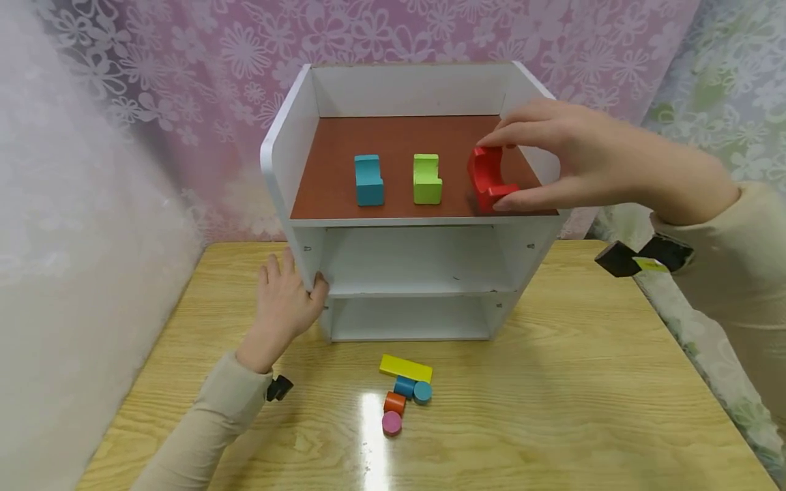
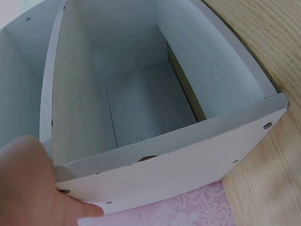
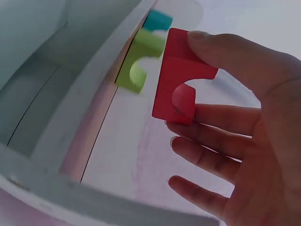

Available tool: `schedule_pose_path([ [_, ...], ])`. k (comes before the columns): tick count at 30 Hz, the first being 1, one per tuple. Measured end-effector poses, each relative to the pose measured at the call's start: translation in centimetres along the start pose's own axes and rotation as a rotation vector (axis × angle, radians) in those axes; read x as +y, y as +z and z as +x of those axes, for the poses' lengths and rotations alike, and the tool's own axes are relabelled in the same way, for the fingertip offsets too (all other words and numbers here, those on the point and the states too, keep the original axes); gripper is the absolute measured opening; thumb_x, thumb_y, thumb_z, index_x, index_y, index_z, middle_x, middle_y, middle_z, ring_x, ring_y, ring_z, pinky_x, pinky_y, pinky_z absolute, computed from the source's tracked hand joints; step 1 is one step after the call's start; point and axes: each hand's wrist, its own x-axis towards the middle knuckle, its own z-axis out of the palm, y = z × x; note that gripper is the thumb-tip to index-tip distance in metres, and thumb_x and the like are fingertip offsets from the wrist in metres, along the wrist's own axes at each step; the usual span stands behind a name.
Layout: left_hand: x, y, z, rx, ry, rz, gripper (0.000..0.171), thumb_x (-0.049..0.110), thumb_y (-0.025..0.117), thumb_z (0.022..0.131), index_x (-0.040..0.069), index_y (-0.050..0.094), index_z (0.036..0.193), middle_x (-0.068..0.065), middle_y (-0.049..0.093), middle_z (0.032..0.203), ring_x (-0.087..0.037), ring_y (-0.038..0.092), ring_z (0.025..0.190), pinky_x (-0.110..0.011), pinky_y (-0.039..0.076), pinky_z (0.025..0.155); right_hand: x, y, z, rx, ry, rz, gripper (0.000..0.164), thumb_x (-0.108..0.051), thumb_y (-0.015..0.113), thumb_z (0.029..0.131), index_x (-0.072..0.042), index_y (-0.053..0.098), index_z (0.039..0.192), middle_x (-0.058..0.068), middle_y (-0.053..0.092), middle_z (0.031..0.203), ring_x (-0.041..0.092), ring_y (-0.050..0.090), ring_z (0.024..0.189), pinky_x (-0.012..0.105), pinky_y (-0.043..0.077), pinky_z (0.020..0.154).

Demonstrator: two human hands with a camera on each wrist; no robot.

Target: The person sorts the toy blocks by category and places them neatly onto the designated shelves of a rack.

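In the head view my right hand (image 1: 583,160) pinches a red arch block (image 1: 486,176) between thumb and fingers, near the front right of the shelf unit's brown top. The block's curved notch faces the palm in the right wrist view. To its left on the top stand a lime green arch block (image 1: 426,181) and a blue arch block (image 1: 369,181). My left hand (image 1: 287,300) grips the left side panel of the white shelf unit (image 1: 417,259), thumb at the front edge and fingers along the outside.
On the wooden table (image 1: 552,395) before the unit lie a yellow plank block (image 1: 405,368), a blue cylinder (image 1: 404,387), a second blue cylinder (image 1: 422,392), an orange cylinder (image 1: 394,403) and a pink cylinder (image 1: 391,423). Raised panels border the unit's top. A flowered curtain (image 1: 245,48) hangs behind.
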Motion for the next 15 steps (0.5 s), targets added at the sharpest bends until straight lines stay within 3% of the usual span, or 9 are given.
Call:
schedule_pose_path([
  [6,-0.1,0.2,-0.1,0.027,0.009,-0.001,0.064,0.035,0.030,0.099,-0.001,0.031,0.151,-0.031,0.029,0.149,-0.057,0.024,0.133,-0.065,0.021,0.105,1.8,0.1,0.3,-0.050,0.133,-0.012,0.058,-0.016,0.089,0.069,-0.004,0.068,0.122,0.001,0.063,0.106,0.012,0.051,0.097,0.017,0.037,0.086],
  [15,-0.4,0.3,0.0,0.030,0.014,-0.002,0.066,0.035,0.030,0.099,0.000,0.024,0.154,-0.032,0.026,0.151,-0.058,0.021,0.135,-0.066,0.019,0.107,2.2,0.4,0.5,-0.125,0.211,-0.027,0.052,-0.027,0.086,0.076,-0.011,0.069,0.122,-0.002,0.064,0.108,0.014,0.052,0.097,0.032,0.040,0.081],
])
